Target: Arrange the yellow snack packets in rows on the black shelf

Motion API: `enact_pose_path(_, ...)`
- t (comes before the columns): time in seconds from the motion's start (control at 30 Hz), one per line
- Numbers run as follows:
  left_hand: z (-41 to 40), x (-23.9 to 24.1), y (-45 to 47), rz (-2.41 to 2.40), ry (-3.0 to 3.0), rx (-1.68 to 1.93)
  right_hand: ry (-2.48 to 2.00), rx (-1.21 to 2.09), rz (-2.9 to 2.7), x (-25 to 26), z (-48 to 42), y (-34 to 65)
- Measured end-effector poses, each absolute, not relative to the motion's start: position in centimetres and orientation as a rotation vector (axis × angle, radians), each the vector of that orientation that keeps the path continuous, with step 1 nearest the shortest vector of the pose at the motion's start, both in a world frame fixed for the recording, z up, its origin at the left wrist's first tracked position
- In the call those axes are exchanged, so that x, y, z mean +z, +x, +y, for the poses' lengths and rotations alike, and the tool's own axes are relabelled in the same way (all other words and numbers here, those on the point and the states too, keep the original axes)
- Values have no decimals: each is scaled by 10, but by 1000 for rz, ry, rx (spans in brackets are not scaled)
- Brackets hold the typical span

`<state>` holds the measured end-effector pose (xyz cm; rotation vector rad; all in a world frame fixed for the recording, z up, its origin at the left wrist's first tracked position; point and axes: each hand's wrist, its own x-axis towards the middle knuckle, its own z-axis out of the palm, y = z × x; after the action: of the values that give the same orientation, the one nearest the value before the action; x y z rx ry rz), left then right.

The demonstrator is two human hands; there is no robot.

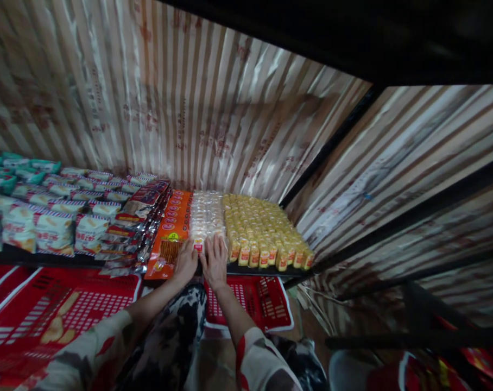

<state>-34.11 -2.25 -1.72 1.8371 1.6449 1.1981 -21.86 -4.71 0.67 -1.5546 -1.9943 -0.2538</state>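
Clear-wrapped white snack packs [208, 209] stand in close rows on the dark shelf [246, 268]. My left hand [186, 262] rests at the left front corner of these rows, its fingers extended against the wrappers and partly hidden. On their front right, my right hand [215, 260] lies with fingers stretched out, touching the front packs. A pack with a small red label shows between the two hands. Left of them lies a flat orange snack bag [170, 233], close to my left hand. Rows of yellow-wrapped snack packs [257, 222] stand just right of my right hand.
Farther left are stacked dark red-brown bags [136, 222] and rows of white snack bags [53, 231]. Red plastic baskets, one left [103, 288] and one right [285, 301], sit below the shelf. Black metal bars [332, 144] frame the right side, before striped sheeting [169, 108].
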Motion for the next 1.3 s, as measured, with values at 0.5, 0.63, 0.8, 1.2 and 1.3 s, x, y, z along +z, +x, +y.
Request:
enact_pose_path(0.5,57,0,-348,1534,1371,1330,-1552,-303,-2146,3,-30,-207)
enact_pose_path(0.63,69,-3,-336,1441,1372,1323,-1564,-296,-2131,2,-29,-207)
enact_pose_path(0.8,69,-1,-323,1474,1390,1332,-1581,-244,-2071,2,-27,-208)
enact_pose_path(1.2,69,17,-323,1500,1259,1280,-1633,-350,-2053,5,-27,-211)
enact_pose_path(1.3,82,21,-329,1440,1205,1311,-1637,-365,-2054,6,-27,-211)
